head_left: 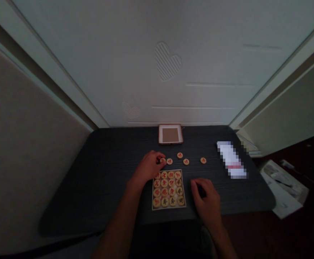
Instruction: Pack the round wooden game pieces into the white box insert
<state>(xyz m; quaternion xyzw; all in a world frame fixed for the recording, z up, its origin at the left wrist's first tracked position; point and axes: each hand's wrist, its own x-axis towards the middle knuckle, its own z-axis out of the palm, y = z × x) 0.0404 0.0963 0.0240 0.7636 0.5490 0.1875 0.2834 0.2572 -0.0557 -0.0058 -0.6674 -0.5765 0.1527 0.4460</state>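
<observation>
A small square tray (153,208) near the front of the dark table holds several round wooden chess pieces with red and black characters, packed in rows. My left hand (149,166) rests just above the tray's upper left corner, its fingers curled onto a loose piece (162,160). Three more loose pieces lie to its right: one (169,161) beside the hand, one (180,155) and one (186,162). Another piece (203,160) sits farther right. My right hand (206,199) lies on the table right of the tray, fingers curled, with nothing visible in them.
An empty square box lid (171,134) with a brown inside stands at the table's far edge against the white wall. A blurred white packet (231,159) lies at the right. Papers (283,190) lie on the floor beyond the table's right edge.
</observation>
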